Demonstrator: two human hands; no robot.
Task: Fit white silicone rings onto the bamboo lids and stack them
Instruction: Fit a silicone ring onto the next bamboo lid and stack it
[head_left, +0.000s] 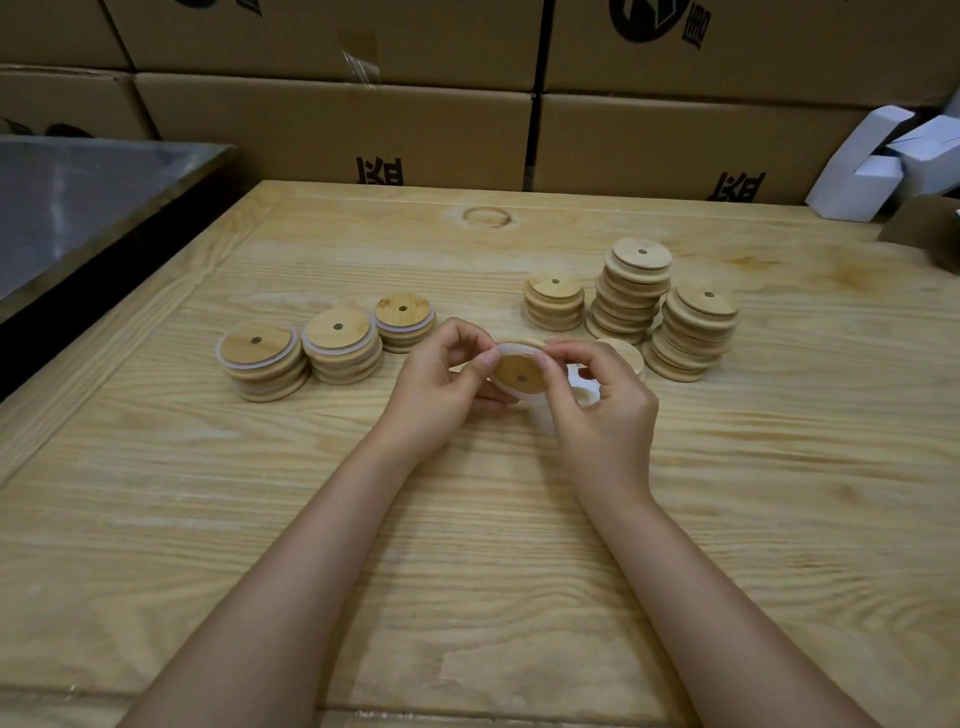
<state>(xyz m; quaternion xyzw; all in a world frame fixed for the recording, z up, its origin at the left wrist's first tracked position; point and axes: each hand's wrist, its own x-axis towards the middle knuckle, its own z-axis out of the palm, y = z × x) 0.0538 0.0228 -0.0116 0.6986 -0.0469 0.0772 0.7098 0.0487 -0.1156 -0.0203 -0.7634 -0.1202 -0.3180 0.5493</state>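
Observation:
A bamboo lid (519, 373) with a small centre hole is held just above the wooden table (467, 545). My left hand (441, 387) pinches its left edge. My right hand (597, 405) pinches the white silicone ring (511, 349) that runs round the lid's rim. Loose white rings (582, 387) lie partly hidden under my right hand. Three short stacks of ringed lids (337, 345) stand to the left. Three stacks of bare lids (634, 296) stand to the right, and one single lid (623, 353) lies behind my right hand.
Cardboard boxes (337, 130) form a wall behind the table. A metal surface (78, 197) lies at the far left. White folded cartons (872, 166) sit at the back right corner, beside a brown box edge (930, 228).

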